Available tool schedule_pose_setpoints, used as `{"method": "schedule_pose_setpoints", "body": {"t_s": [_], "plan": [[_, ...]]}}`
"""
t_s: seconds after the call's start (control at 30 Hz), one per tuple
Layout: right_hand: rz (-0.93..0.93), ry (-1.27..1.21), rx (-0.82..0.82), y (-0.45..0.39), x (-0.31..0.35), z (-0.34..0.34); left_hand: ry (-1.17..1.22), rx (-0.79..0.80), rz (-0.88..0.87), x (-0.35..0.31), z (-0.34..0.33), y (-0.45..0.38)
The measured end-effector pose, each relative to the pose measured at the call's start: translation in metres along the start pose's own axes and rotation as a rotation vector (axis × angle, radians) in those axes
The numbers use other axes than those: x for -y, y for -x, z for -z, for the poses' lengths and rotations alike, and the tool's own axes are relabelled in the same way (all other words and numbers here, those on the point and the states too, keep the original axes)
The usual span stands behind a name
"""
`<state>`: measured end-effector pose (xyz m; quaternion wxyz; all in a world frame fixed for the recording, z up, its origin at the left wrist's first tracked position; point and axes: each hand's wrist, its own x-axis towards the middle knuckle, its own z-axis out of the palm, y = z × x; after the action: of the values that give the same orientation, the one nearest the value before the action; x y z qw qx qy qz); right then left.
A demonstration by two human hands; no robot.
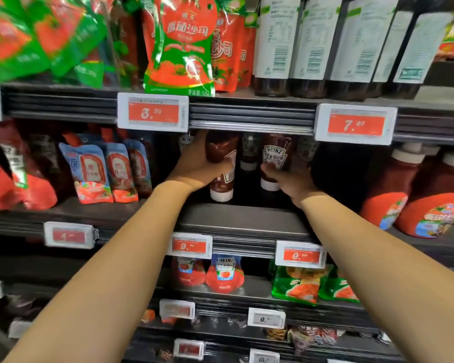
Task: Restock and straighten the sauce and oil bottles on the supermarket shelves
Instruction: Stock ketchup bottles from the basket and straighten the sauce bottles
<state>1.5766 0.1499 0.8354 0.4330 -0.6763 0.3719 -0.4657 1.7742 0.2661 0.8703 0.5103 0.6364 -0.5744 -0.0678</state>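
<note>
Both hands are deep in the middle shelf (236,216), each holding an upside-down ketchup bottle that rests cap-down. The left hand (194,166) wraps its fingers around the left ketchup bottle (222,163) from the nine o'clock side, thumb across the front, covering much of the label. The right hand (286,179) curls around the lower body of the right ketchup bottle (274,155) from four o'clock, near the white cap; its Heinz label faces out. The two bottles stand near each other with a gap between, and more of the same bottles (249,150) sit behind them in the shadow at twelve o'clock.

These bottles look like squeezable plastic: fairly light, a little yielding under pressure, smooth and likely slick on the glossy label. Standing on a narrow cap, they are probably easy to tip, so a hold around the broad mid-body, as here, seems safest; a pinch at the cap would give less control over turning. They should survive a knock, though a neighbour may topple.

At nine o'clock on the same shelf stand blue sauce pouches (95,171); at three o'clock, larger red bottles (393,189). Dark bottles (325,43) fill the shelf above at one o'clock.
</note>
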Motion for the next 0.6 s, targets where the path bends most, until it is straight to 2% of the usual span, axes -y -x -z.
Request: {"method": "schedule_pose_setpoints", "body": {"t_s": [0.1, 0.2, 0.27, 0.33, 0.4, 0.47, 0.6], "plan": [[-0.065, 0.119, 0.036, -0.002, 0.001, 0.004, -0.052, -0.083, 0.01, 0.011, -0.013, 0.005], [-0.193, 0.451, 0.081, 0.008, 0.007, 0.02, -0.094, -0.015, -0.001, 0.026, -0.016, 0.009], [-0.139, 0.661, -0.033, 0.023, 0.014, 0.021, -0.095, 0.095, 0.021, 0.035, -0.013, 0.015], [-0.026, 0.603, -0.046, 0.04, 0.027, 0.005, -0.065, 0.214, 0.066, 0.042, -0.012, 0.017], [-0.033, 0.446, 0.12, 0.049, 0.045, -0.023, -0.094, 0.242, 0.084, 0.045, -0.012, 0.016], [-0.075, 0.466, 0.222, 0.043, 0.056, -0.052, -0.138, 0.216, 0.05, 0.047, -0.013, 0.014], [-0.011, 0.59, 0.121, 0.022, 0.055, -0.082, -0.202, 0.134, 0.008, 0.049, -0.013, 0.01]]}}
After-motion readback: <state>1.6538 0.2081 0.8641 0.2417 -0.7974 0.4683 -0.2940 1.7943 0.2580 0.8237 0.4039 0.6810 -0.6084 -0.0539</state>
